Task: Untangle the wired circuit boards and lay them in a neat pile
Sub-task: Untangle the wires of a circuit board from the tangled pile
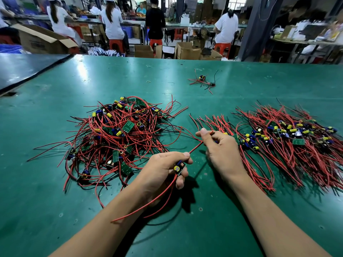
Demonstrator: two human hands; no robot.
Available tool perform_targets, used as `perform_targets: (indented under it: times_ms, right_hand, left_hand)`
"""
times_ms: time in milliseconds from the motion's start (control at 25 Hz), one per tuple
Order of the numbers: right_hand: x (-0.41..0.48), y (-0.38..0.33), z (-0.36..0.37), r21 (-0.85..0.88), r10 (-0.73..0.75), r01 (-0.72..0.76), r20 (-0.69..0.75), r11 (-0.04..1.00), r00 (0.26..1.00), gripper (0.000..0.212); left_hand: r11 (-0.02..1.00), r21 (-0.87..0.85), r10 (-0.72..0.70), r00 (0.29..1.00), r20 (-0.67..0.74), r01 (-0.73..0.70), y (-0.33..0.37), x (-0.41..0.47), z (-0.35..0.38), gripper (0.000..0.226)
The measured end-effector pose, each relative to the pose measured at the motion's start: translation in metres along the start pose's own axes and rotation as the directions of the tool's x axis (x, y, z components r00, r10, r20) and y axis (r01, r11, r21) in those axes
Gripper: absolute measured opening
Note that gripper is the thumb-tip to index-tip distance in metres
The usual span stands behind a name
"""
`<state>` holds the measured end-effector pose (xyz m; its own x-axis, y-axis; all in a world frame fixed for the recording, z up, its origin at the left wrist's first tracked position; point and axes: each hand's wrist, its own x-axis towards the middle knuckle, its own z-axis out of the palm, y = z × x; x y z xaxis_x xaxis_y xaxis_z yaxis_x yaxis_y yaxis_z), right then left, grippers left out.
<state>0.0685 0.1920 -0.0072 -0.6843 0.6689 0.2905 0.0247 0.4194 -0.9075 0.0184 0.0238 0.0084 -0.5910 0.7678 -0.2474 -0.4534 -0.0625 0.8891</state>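
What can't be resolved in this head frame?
Head view:
- Circuit board: mostly covered by fingers of the left hand gripping it.
- Right hand: its back hides how it pinches the red wire.
- Sorted pile: cut off by the right edge.
- Tangled heap: lower boards buried under wires.
- Far cluster: too small to count boards.

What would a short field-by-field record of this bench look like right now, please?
left hand: grips one circuit board
right hand: pinches a red wire that runs straight to the left hand
tangled heap: left of the hands, wires crossing every way
neat pile: right of the hands, wires roughly aligned
stray boards: small cluster on the far side of the green table
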Motion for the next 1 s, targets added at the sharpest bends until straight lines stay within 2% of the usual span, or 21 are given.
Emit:
perform_targets:
  times_ms: [80, 120, 160, 200, 240, 280, 360, 400, 480, 600, 760, 1000]
  right_hand:
    - [0.002, 0.001, 0.001, -0.104, -0.047, 0.038, -0.083, 0.994, 0.995, 0.028]
    - [0.001, 0.001, 0.002, -0.093, -0.026, 0.017, -0.093, 0.996, 0.995, 0.030]
    - [0.001, 0.001, 0.003, 0.000, 0.042, -0.042, -0.073, 0.999, 0.996, 0.034]
    - [0.000, -0.001, 0.004, 0.168, 0.144, -0.138, -0.020, 0.976, 0.989, 0.039]
    - [0.000, -0.005, 0.004, 0.363, 0.250, -0.258, 0.068, 0.896, 0.966, 0.043]
    - [-0.001, -0.009, 0.003, 0.514, 0.329, -0.373, 0.178, 0.773, 0.927, 0.046]
    - [-0.003, -0.015, 0.001, 0.627, 0.371, -0.517, 0.361, 0.583, 0.856, 0.045]
    - [-0.005, -0.017, 0.000, 0.622, 0.351, -0.560, 0.437, 0.547, 0.828, 0.044]
    - [-0.014, -0.020, 0.004, 0.537, 0.285, -0.604, 0.561, 0.589, 0.777, 0.042]
    - [-0.027, -0.024, 0.010, 0.383, 0.207, -0.544, 0.644, 0.746, 0.737, 0.028]
    - [-0.023, -0.022, 0.009, 0.348, 0.245, -0.499, 0.567, 0.794, 0.786, 0.027]
    - [-0.009, -0.009, 0.002, 0.388, 0.255, -0.387, 0.348, 0.837, 0.902, 0.033]
  left_hand:
    - [1.000, 0.008, 0.001, 1.000, 0.000, -0.001, 0.000, 0.000, 0.000, 0.019]
    - [1.000, 0.009, 0.001, 1.000, -0.002, -0.001, 0.000, 0.000, 0.000, 0.020]
    - [1.000, 0.007, 0.000, 1.000, -0.007, 0.000, 0.000, 0.000, 0.000, 0.020]
    - [1.000, 0.003, 0.000, 1.000, -0.012, 0.000, 0.000, 0.000, -0.001, 0.021]
    - [1.000, -0.001, 0.002, 1.000, -0.015, -0.002, 0.000, 0.000, -0.002, 0.021]
    - [1.000, -0.003, 0.005, 1.000, -0.020, -0.005, 0.000, 0.000, -0.003, 0.021]
    - [1.000, -0.007, 0.012, 0.999, -0.034, -0.013, -0.001, 0.000, -0.003, 0.018]
    - [1.000, -0.008, 0.018, 0.999, -0.040, -0.018, -0.001, 0.001, -0.003, 0.018]
    - [0.999, -0.013, 0.030, 0.999, -0.045, -0.031, -0.002, 0.001, -0.002, 0.017]
    - [0.999, -0.037, 0.028, 0.998, -0.056, -0.030, -0.002, 0.001, -0.002, 0.014]
    - [0.999, -0.005, 0.035, 0.998, -0.052, -0.036, -0.002, 0.001, -0.003, 0.016]
    - [0.999, 0.035, 0.009, 1.000, -0.014, -0.009, -0.001, 0.002, -0.003, 0.024]
